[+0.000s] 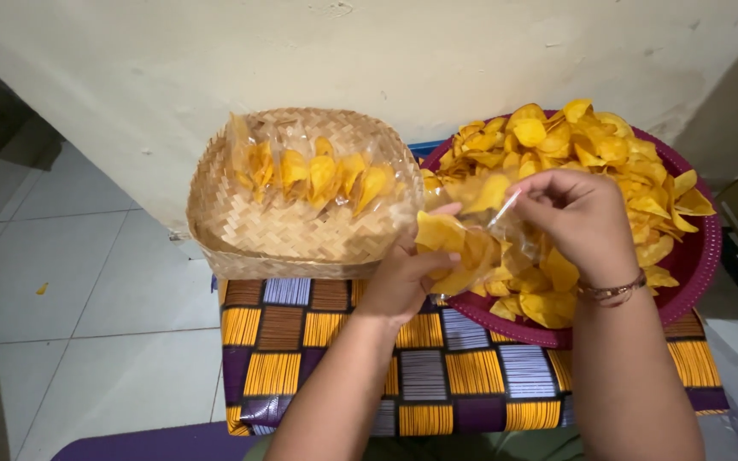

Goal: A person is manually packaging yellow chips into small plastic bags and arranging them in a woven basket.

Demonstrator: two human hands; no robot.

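White floor tiles point(87, 282) take up the whole left side, and a pale plastered wall point(301, 60) runs across the top, a bit scuffed. Moving right, a woven bamboo basket point(292, 235) leans against that wall, with a few filled clear packets of yellow chips point(318, 175) lying inside it near the back. It sits at the far edge of a patterned cloth point(463, 371), checked in orange, purple, brown and pale blue stripes, which covers whatever's underneath.

Next over is the left hand point(399, 282), coming up from the bottom. Its fingers are curled shut around the lower part of a clear plastic bag point(471, 252) stuffed with chips, thumb pressed across the front. The bag hangs right between basket and bowl, over the near-left rim of the bowl, just beside the basket's right edge.

Then the right hand point(578, 218), with a thin bracelet point(612, 292) on its wrist, pinches the top of the same bag closed between thumb and fingertips, so both hands are gripping it.

Furthest right, a big dark-pink round bowl point(702, 265) is heaped with loose yellow chips point(574, 141), touching the wall behind. Some dark object pokes in at the right edge; can't tell what it is.
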